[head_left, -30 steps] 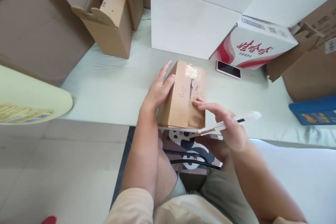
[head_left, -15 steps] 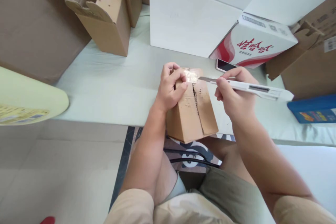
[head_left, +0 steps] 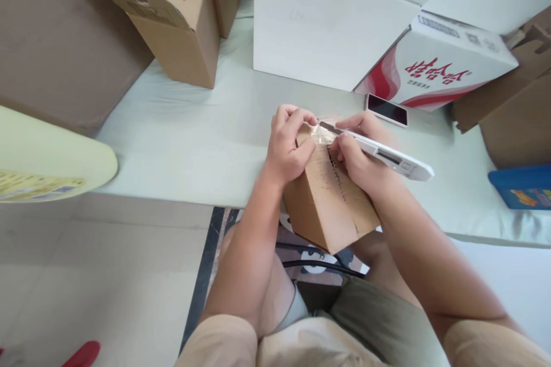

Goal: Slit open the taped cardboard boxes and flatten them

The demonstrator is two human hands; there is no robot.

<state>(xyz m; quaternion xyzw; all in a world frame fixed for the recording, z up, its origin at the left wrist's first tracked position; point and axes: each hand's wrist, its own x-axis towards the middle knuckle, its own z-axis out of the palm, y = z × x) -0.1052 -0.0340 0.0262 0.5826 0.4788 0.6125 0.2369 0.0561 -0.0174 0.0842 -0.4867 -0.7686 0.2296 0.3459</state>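
A small brown cardboard box (head_left: pixel 331 206) lies at the front edge of the cloth-covered table, jutting past it over my lap. Clear shiny tape (head_left: pixel 321 136) crosses its far end, and a perforated seam runs along the top. My left hand (head_left: pixel 290 146) is closed round the box's far left corner, fingers bent at the tape. My right hand (head_left: pixel 359 149) grips a white utility knife (head_left: pixel 394 161) with its blade extended. The blade's tip is at the tape, close to my left fingertips. Whether it has pierced the tape I cannot tell.
A phone (head_left: pixel 387 110) lies beyond my right hand, before a white-and-red carton (head_left: pixel 437 69). White boxes (head_left: pixel 327 28) stand at the back. An open cardboard box (head_left: pixel 181 40) is back left, a pale green rounded object (head_left: pixel 55 152) at left, a blue package (head_left: pixel 523 186) at right.
My right hand has moved left and inward over the box, bringing the blade to the tape by my left fingers. The box has turned slightly. The camera view has shifted a little.
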